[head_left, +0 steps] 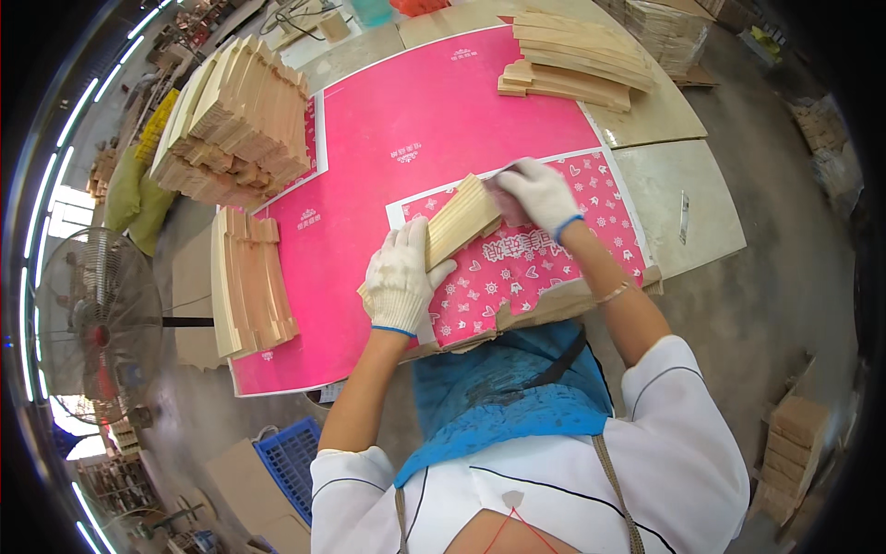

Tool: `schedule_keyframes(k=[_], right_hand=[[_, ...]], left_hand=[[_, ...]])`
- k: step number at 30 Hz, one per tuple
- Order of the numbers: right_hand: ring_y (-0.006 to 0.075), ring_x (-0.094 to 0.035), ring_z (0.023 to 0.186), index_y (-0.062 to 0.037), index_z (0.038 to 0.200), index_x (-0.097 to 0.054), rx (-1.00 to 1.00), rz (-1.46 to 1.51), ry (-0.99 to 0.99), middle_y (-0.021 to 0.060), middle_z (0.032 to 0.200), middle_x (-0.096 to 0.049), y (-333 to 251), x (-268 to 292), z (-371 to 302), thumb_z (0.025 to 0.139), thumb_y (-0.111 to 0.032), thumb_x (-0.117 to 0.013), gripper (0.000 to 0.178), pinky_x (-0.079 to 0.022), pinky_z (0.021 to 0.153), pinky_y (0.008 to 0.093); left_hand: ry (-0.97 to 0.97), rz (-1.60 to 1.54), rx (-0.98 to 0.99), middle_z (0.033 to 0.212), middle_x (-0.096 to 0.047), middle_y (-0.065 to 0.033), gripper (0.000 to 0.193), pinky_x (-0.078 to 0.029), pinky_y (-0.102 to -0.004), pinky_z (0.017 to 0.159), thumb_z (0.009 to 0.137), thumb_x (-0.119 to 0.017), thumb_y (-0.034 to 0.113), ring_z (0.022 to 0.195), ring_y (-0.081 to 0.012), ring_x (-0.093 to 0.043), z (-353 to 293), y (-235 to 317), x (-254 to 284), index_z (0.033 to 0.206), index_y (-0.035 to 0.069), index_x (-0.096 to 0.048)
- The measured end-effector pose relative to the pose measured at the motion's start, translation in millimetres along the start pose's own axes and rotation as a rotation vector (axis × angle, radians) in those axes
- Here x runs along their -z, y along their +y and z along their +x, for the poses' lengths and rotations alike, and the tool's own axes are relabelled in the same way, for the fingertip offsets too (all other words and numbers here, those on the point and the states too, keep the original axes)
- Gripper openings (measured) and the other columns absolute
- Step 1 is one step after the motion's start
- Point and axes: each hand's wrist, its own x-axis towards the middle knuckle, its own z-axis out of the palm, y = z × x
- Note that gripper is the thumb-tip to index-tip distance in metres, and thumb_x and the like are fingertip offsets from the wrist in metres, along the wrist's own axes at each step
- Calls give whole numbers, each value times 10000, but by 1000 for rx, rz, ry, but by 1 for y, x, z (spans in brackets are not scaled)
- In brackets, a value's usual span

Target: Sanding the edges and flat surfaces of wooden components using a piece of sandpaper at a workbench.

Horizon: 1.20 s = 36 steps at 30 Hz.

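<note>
Left hand (400, 277), gloved, wraps the near end of a small bundle of wooden slats (459, 222), steadying it slantwise over the near edge of the pink-covered surface (415, 111). Right hand (538, 191) closes on a pinkish pad (504, 198) pressed against the bundle's far end, apparently rubbing it. Finished-looking stacks (251, 282) sit along the left edge.

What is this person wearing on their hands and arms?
Both the left hand and the right hand are in white knitted work gloves with a blue band at the cuff. The forearms are bare; a thin bracelet circles the right one. Short white sleeves with dark piping cover the upper arms. A blue apron hangs in front.
</note>
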Motion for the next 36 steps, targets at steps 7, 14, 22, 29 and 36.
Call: schedule_keyframes(k=[7, 14, 22, 29, 36], right_hand=[[359, -644, 1005, -117, 1028, -651, 139, -407, -71, 158, 1018, -690, 3, -38, 63, 910, -385, -519, 321, -519, 839, 474], [382, -635, 946, -134, 991, -625, 26, -189, -9, 171, 983, -680, 14, 7, -31, 936, -429, -496, 327, -497, 803, 490], [109, -608, 873, -3, 1001, -668, -33, 694, 22, 59, 877, -672, -44, 55, -41, 886, -197, -668, 226, -494, 796, 269], [74, -594, 842, -10, 954, -674, 194, 403, -241, 28, 872, -671, -71, 34, -11, 861, -158, -679, 175, -488, 784, 243], [107, -643, 840, -9, 992, -698, 87, 591, 46, 69, 913, -699, -53, 22, 9, 863, -219, -695, 246, -517, 743, 263]], left_hand=[[-31, 7, -7, 1237, -605, -171, 727, -495, -413, 924, 757, -780, 381, 1150, -326, -586, 7, 6, -1, 1332, 43, -491], [-52, -31, 20, 1236, -605, -162, 738, -494, -424, 923, 743, -792, 376, 1145, -331, -583, 5, 1, 2, 1331, 47, -489], [142, -92, -56, 1118, -645, -138, 749, -498, -414, 873, 697, -818, 368, 993, -328, -637, -5, 1, 37, 1320, 75, -524], [-48, -94, -142, 1033, -649, -129, 739, -499, -395, 812, 684, -814, 348, 926, -298, -644, -21, 24, 82, 1317, 87, -535], [-406, -1030, 360, 1002, -656, -132, 496, -520, -334, 691, 855, -641, 260, 796, -197, -657, -51, 18, 76, 1269, 9, -534]])
